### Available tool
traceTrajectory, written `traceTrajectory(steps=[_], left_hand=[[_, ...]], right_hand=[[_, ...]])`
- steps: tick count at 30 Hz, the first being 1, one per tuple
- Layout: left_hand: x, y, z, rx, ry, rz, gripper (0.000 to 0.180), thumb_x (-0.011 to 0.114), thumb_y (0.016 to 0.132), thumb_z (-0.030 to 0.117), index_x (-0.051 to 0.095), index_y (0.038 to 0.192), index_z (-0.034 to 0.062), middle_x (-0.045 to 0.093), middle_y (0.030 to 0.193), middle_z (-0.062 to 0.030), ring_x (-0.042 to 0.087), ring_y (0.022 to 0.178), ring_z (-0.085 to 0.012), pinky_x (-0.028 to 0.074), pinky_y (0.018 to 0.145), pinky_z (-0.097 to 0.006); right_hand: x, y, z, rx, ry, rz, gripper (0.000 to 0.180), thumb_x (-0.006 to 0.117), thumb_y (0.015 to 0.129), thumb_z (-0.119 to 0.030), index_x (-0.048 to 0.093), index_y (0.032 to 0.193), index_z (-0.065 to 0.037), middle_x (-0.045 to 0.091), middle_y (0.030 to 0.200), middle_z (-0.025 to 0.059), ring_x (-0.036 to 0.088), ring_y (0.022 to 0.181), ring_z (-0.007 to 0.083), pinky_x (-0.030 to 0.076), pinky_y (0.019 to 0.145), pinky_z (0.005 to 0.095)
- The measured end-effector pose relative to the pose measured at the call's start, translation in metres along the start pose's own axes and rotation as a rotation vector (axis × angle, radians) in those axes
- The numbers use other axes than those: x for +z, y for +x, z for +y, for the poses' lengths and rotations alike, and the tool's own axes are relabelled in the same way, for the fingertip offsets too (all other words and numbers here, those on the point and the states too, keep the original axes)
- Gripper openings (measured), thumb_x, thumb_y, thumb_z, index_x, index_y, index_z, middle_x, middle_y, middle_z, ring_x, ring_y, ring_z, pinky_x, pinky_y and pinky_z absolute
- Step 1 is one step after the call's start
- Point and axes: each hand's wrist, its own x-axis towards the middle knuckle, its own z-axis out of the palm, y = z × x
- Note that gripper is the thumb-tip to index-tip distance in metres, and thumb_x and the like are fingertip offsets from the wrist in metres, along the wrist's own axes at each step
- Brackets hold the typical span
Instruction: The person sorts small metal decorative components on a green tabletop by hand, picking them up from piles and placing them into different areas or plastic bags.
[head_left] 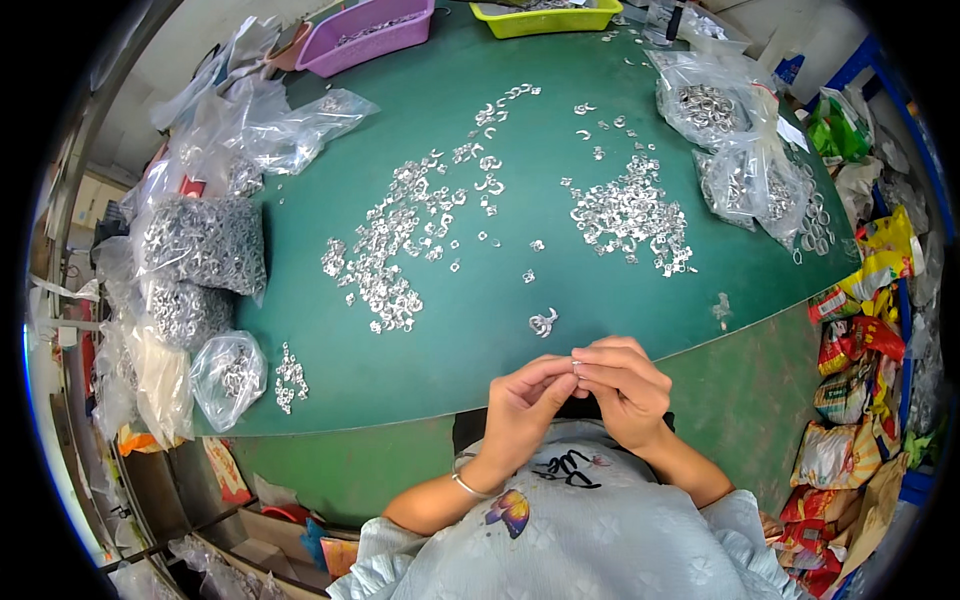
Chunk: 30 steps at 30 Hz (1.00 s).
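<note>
My left hand (pixel 522 403) and my right hand (pixel 624 385) meet fingertip to fingertip just in front of the green table's (pixel 330 350) near edge. Between the fingertips they pinch a tiny silver metal part (pixel 576 368). A bracelet circles my left wrist. A small cluster of the same silver parts (pixel 543 322) lies on the table just beyond my hands. Farther out, loose silver parts are spread in a long patch at centre left (pixel 395 240) and a denser heap at centre right (pixel 632 213).
Clear plastic bags full of silver parts (pixel 205 245) are stacked along the table's left edge, and more bags (pixel 745 165) sit at the right. A purple bin (pixel 372 35) and a yellow-green tray (pixel 545 17) stand at the far edge. Colourful snack packets (pixel 860 350) crowd the right side.
</note>
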Motion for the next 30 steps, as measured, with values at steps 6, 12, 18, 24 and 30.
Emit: traceTrajectory(steps=[6,12,18,24,30], left_hand=[[0.003,-0.003,0.002,0.06,0.041,-0.019,0.02,0.056,0.093,0.001,0.061,0.111,-0.0074,0.062,0.102,-0.0105,0.062,0.089,-0.0152,0.052,0.08,-0.027],[-0.006,0.017,0.001,-0.041,0.263,-0.043,0.027,0.061,0.089,0.001,0.061,0.115,-0.0037,0.064,0.105,-0.0116,0.063,0.091,-0.0182,0.052,0.08,-0.028],[-0.014,0.038,0.008,0.489,1.354,-0.026,0.038,0.064,0.08,-0.002,0.059,0.118,-0.001,0.058,0.122,-0.0169,0.054,0.115,-0.0361,0.045,0.094,-0.041],[-0.033,0.04,-0.015,0.474,1.306,-0.092,0.025,0.061,0.079,-0.008,0.063,0.103,-0.004,0.058,0.12,-0.0176,0.053,0.115,-0.038,0.046,0.094,-0.043],[-0.042,0.035,-0.008,0.507,1.265,-0.126,0.021,0.061,0.075,-0.013,0.063,0.094,-0.0048,0.061,0.11,-0.0167,0.058,0.107,-0.0362,0.048,0.089,-0.042]], right_hand=[[0.004,-0.005,-0.002,-0.005,0.024,0.058,0.015,0.07,0.071,0.007,0.069,0.086,0.005,0.068,0.097,0.0144,0.064,0.085,0.0291,0.053,0.077,0.0376],[-0.011,0.0,0.01,0.044,-0.15,0.054,0.013,0.07,0.07,0.008,0.069,0.082,0.002,0.068,0.095,0.013,0.062,0.086,0.0287,0.051,0.075,0.0358],[-0.113,0.016,0.073,0.121,-0.731,0.424,0.009,0.071,0.076,0.002,0.071,0.084,0.001,0.057,0.084,0.0085,0.054,0.073,0.0204,0.043,0.066,0.0293],[-0.147,0.017,0.095,0.211,-1.063,0.163,0.021,0.072,0.076,-0.006,0.068,0.097,-0.003,0.06,0.095,0.009,0.055,0.091,0.0258,0.04,0.083,0.0355],[-0.082,0.046,0.075,0.189,-0.926,-0.071,0.026,0.071,0.077,-0.012,0.067,0.1,-0.001,0.058,0.104,0.0103,0.051,0.101,0.0279,0.037,0.087,0.0407]])
